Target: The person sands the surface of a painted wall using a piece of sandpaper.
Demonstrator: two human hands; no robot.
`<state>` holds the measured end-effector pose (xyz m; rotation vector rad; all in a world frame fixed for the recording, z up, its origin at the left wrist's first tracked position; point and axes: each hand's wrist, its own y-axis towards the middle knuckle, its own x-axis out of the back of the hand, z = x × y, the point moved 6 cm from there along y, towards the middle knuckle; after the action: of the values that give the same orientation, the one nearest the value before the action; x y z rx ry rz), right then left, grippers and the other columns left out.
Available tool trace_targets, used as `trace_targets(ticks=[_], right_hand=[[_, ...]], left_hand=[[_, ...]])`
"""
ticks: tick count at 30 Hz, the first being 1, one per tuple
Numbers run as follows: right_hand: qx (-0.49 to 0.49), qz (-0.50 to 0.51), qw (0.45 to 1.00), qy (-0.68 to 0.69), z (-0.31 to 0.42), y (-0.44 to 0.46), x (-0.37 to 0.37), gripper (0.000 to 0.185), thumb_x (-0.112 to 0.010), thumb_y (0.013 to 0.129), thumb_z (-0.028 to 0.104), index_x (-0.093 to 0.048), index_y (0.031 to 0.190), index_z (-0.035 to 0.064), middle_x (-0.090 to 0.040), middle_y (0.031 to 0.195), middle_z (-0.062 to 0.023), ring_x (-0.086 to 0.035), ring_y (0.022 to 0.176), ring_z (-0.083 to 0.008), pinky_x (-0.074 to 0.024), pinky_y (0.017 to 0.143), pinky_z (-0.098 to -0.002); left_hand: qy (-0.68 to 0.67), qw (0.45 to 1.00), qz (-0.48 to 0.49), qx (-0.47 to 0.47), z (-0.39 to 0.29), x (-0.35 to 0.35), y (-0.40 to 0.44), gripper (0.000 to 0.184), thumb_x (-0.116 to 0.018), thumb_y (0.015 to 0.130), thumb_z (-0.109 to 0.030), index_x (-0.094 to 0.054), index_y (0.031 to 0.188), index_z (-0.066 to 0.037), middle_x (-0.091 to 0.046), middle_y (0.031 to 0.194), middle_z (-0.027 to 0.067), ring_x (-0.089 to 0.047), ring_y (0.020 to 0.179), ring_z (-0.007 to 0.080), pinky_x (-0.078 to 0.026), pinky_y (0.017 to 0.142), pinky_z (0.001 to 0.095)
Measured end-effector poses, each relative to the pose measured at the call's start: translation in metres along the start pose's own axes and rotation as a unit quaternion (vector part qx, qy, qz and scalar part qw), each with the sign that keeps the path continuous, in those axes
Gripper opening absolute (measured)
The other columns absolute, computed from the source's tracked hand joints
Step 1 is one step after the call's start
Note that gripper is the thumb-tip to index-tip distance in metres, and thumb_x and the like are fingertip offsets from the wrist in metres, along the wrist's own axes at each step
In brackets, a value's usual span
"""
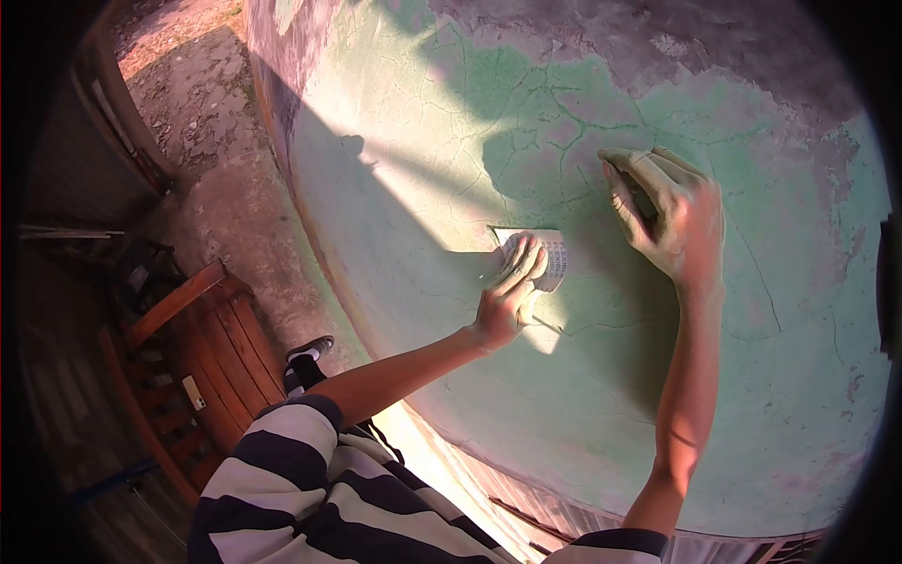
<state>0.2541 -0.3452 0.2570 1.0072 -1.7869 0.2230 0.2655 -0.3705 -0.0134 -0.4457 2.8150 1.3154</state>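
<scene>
A cracked, pale green wall [601,367] fills the middle and right of the view. My left hand [512,293] presses a piece of printed sandpaper [554,256] flat against it, the fingers lying over its left part. Printed lettering shows on the paper's right side. Higher and to the right, my right hand [662,202] is by the wall with its fingers bent and their tips close to the thumb. Whether it holds anything small between the tips cannot be made out. Pale dust coats the fingers of both hands.
A wooden bench [221,352] stands at the lower left, with a small light-coloured object [194,393] on it. Rough concrete ground [221,197] runs along the wall's left edge. A shod foot [312,350] is beside the bench. Bare grey plaster [752,47] shows at the top right.
</scene>
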Motion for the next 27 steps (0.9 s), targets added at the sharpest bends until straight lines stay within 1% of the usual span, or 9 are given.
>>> trace_targets(ticks=[2, 4, 6, 18, 20, 22, 24, 26, 27], right_hand=[[0.014, -0.022, 1.000, 0.003, 0.002, 0.001, 0.001, 0.016, -0.074, 0.081, 0.014, -0.071, 0.096, 0.0096, -0.068, 0.080, -0.0059, -0.063, 0.069, -0.0253, -0.0483, 0.059, -0.0370], [0.021, -0.042, 0.999, 0.006, 0.003, -0.001, 0.001, 0.014, -0.073, 0.084, 0.012, -0.073, 0.097, 0.0086, -0.066, 0.076, -0.0075, -0.061, 0.062, -0.0244, -0.0463, 0.056, -0.0360], [0.028, -0.048, 0.998, 0.005, 0.002, -0.001, 0.002, 0.013, -0.073, 0.084, 0.012, -0.073, 0.096, 0.0087, -0.066, 0.076, -0.0077, -0.061, 0.062, -0.0249, -0.0467, 0.056, -0.0359], [0.019, -0.034, 0.999, -0.019, -0.002, -0.004, -0.001, 0.014, -0.073, 0.084, 0.013, -0.073, 0.098, 0.0101, -0.069, 0.081, -0.0070, -0.063, 0.066, -0.0254, -0.0487, 0.058, -0.0356], [0.024, -0.031, 0.999, -0.017, -0.001, -0.002, 0.000, 0.014, -0.073, 0.084, 0.013, -0.073, 0.098, 0.0100, -0.069, 0.081, -0.0070, -0.063, 0.066, -0.0258, -0.0488, 0.058, -0.0356], [0.024, -0.025, 0.999, -0.014, -0.001, -0.003, -0.002, 0.015, -0.073, 0.083, 0.012, -0.073, 0.098, 0.0098, -0.069, 0.081, -0.0070, -0.063, 0.067, -0.0261, -0.0488, 0.058, -0.0356], [0.025, -0.046, 0.998, -0.021, -0.002, -0.004, -0.002, 0.016, -0.073, 0.082, 0.012, -0.072, 0.098, 0.0092, -0.069, 0.082, -0.0067, -0.063, 0.067, -0.0261, -0.0491, 0.059, -0.0356], [0.020, -0.039, 0.999, 0.000, 0.003, 0.000, 0.002, 0.016, -0.073, 0.082, 0.012, -0.072, 0.097, 0.0091, -0.069, 0.081, -0.0065, -0.063, 0.067, -0.0257, -0.0492, 0.059, -0.0355], [0.016, -0.032, 0.999, 0.020, 0.005, 0.002, 0.004, 0.016, -0.074, 0.082, 0.011, -0.072, 0.097, 0.0089, -0.069, 0.081, -0.0062, -0.063, 0.067, -0.0253, -0.0494, 0.059, -0.0354]], left_hand=[[-0.003, 0.998, -0.057, -0.035, 0.006, 0.011, 0.031, 0.046, -0.055, 0.089, 0.002, -0.055, 0.134, 0.012, -0.047, 0.146, 0.0293, -0.044, 0.138, 0.0450, -0.037, 0.114, 0.0496], [-0.011, 0.995, -0.085, 0.043, 0.018, 0.013, 0.052, 0.040, -0.055, 0.093, 0.002, -0.054, 0.131, 0.015, -0.045, 0.146, 0.0326, -0.038, 0.141, 0.0463, -0.033, 0.116, 0.0513], [-0.001, 0.993, -0.100, 0.057, 0.023, 0.012, 0.059, 0.040, -0.055, 0.093, 0.002, -0.053, 0.129, 0.017, -0.045, 0.145, 0.0336, -0.036, 0.142, 0.0476, -0.032, 0.117, 0.0525], [-0.021, 0.996, -0.074, 0.037, 0.005, 0.007, 0.019, 0.040, -0.050, 0.095, -0.001, -0.052, 0.131, 0.017, -0.044, 0.146, 0.0346, -0.038, 0.140, 0.0501, -0.034, 0.114, 0.0526], [-0.004, 0.997, -0.077, -0.009, 0.010, 0.011, 0.033, 0.040, -0.049, 0.096, -0.002, -0.052, 0.132, 0.016, -0.045, 0.145, 0.0342, -0.039, 0.139, 0.0494, -0.035, 0.114, 0.0527], [-0.004, 0.996, -0.079, 0.029, 0.019, 0.014, 0.056, 0.040, -0.048, 0.097, -0.002, -0.052, 0.133, 0.015, -0.044, 0.146, 0.0338, -0.038, 0.140, 0.0482, -0.033, 0.116, 0.0521], [-0.036, 0.985, -0.086, 0.144, 0.035, 0.020, 0.079, 0.031, -0.046, 0.100, -0.001, -0.055, 0.123, 0.017, -0.047, 0.142, 0.0357, -0.040, 0.139, 0.0480, -0.041, 0.109, 0.0431], [-0.023, 0.982, -0.103, 0.159, 0.042, 0.014, 0.080, 0.028, -0.045, 0.102, -0.002, -0.057, 0.117, 0.017, -0.048, 0.142, 0.0354, -0.040, 0.139, 0.0482, -0.042, 0.106, 0.0418], [-0.021, 0.986, -0.112, 0.121, 0.031, 0.016, 0.079, 0.032, -0.047, 0.100, -0.002, -0.053, 0.126, 0.016, -0.046, 0.144, 0.0345, -0.037, 0.141, 0.0470, -0.036, 0.112, 0.0460]])
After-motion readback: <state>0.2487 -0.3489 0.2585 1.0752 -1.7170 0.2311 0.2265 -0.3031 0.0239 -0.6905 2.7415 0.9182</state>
